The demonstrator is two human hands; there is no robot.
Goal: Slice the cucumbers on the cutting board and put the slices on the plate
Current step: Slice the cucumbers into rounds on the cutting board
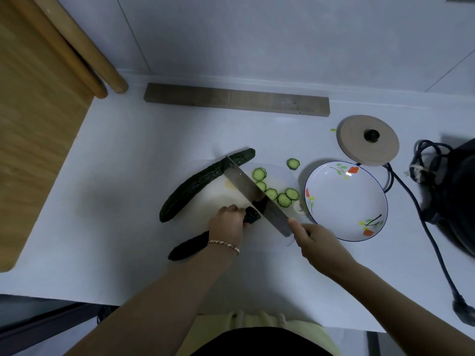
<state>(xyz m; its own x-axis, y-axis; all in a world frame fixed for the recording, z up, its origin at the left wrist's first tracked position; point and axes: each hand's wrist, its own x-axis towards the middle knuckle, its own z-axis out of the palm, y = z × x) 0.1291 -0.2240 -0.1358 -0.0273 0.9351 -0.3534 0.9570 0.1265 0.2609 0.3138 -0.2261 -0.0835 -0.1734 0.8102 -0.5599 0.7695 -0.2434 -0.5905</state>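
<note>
a big brown wooden board (38,124) is at the left of the white counter (128,150). a long dark green whole cucumber (203,185) lies partly on the white cutting board (280,176). the left hand (227,224) curls round a second dark cucumber (190,244). the wide steel knife (253,192) cuts it, with round green slices (272,194) beside. the right hand (313,240) grips the knife handle tight. the white flowered plate (344,201) sits just right of the slices.
</note>
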